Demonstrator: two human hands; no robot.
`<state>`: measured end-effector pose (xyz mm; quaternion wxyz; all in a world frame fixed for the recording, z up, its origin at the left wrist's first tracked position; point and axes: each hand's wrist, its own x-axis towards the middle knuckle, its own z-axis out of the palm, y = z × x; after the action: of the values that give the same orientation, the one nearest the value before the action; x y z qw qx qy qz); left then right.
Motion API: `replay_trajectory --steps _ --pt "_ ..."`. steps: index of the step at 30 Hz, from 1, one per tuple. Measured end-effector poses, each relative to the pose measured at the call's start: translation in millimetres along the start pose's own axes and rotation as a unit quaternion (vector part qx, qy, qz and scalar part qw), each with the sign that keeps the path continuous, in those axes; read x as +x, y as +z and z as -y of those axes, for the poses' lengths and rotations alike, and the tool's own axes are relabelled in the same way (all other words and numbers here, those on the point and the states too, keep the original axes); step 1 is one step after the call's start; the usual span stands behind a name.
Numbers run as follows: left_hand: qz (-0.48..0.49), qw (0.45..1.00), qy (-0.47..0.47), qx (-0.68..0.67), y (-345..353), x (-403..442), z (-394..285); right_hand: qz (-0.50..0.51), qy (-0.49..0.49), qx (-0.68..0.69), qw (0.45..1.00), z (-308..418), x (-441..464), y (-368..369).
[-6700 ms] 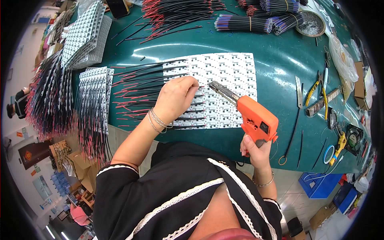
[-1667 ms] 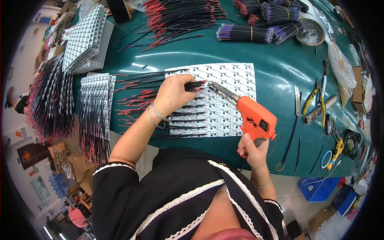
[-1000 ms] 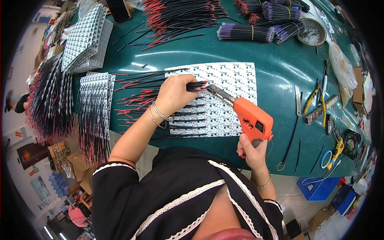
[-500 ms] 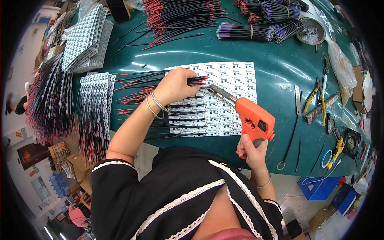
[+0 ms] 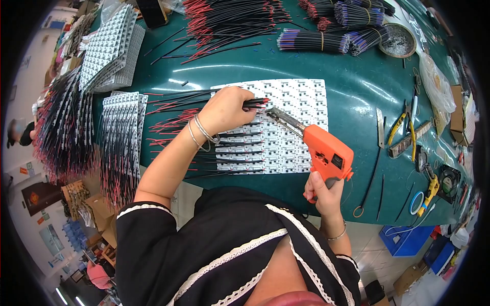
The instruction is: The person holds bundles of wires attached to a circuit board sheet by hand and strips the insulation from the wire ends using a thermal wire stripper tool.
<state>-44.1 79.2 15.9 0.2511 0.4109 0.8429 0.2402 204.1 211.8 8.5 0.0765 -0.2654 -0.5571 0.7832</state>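
My left hand (image 5: 227, 108) is closed on a small bunch of black wires with red ends (image 5: 255, 103), above the left part of a white circuit board panel (image 5: 296, 127). Several rows of black wires lie across the panel's left side and stick out past its edge. In my right hand (image 5: 325, 194) is an orange soldering gun (image 5: 329, 153), held by its handle. Its metal tip points up and left, close to the wire ends by my left fingertips; whether it touches them I cannot tell.
Stacked white panels (image 5: 107, 51) and wired panels (image 5: 121, 137) lie at the left. Loose black-red wires (image 5: 229, 25), tied wire bundles (image 5: 314, 42) and a round bowl (image 5: 397, 41) are at the back. Yellow pliers (image 5: 397, 127) lie at the right. Another person (image 5: 23, 133) is at the far left.
Since the earliest frame, my left hand has gained a bunch of wires. Over the last second it has risen slightly on the panel, and the soldering gun has shifted slightly right.
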Motion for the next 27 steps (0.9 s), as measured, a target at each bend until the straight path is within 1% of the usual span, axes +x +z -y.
replay_trajectory --steps 8,14,20,23,27 --pt "0.013 1.000 -0.010 -0.008 -2 1 -1 0.004 0.000 0.009 1.000 1 1 0" --pt "0.009 1.000 -0.011 0.000 -1 1 -2 0.012 0.006 -0.022 1.000 -2 1 1" --pt "-0.003 1.000 0.006 0.002 1 1 1 -0.013 -0.003 0.008 1.000 1 -1 1" --pt "0.008 1.000 -0.003 0.006 0 1 -1 -0.016 -0.016 0.014 1.000 8 3 -4" --pt "0.015 1.000 -0.004 -0.002 -2 1 -3 -0.019 -0.071 0.003 0.997 15 14 -11"
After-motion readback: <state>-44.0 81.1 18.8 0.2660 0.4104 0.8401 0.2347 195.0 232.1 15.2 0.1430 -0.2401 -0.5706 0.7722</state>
